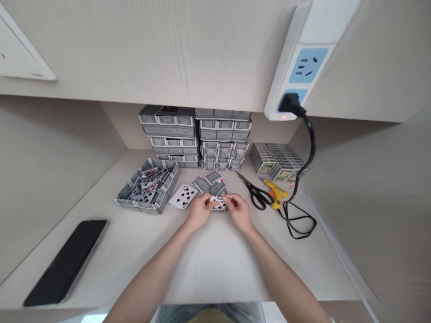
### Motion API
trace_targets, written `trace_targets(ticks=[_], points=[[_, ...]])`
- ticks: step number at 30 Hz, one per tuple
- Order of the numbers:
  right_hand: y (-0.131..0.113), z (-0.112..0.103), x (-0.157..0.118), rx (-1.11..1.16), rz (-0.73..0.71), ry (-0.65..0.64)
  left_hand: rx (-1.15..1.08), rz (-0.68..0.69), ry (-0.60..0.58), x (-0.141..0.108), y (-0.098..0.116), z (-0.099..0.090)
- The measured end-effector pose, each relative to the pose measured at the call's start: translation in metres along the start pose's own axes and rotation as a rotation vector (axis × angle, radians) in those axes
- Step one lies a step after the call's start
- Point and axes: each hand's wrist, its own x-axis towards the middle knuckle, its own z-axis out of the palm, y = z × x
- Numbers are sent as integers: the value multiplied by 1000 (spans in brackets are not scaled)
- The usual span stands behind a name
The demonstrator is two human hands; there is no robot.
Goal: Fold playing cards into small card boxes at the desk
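Note:
Between my two hands is a playing card point(218, 204) with black pips, held a little above the desk. My left hand point(201, 210) grips its left end between thumb and fingers. At the opposite end, the fingers of my right hand point(238, 209) are closed on the same card. Whether it is folded or has another card under it I cannot tell. Just beyond my hands lie several grey-backed cards point(212, 179), overlapping. A larger-looking face-up spade card point(183, 196) rests flat to the left of them.
A card-built tray point(158, 207) holding loose cards stands left. Stacked card-built boxes point(175, 130) line the back. To the right are black scissors point(257, 195), a yellow glue gun point(276, 193) with its cord, and card packs point(278, 159). A power strip point(303, 63) hangs above; a black slab point(65, 262) lies front left.

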Motion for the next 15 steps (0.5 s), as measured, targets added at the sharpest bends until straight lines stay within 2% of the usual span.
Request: trace_targets(ticks=[3, 9, 15], points=[[1, 1, 1, 31, 42, -13, 19, 51, 11, -4, 4, 1], [-3, 8, -3, 279, 184, -116, -175, 17, 35, -5, 8, 2], [-5, 14, -8, 451, 280, -269, -70, 25, 72, -7, 7, 9]])
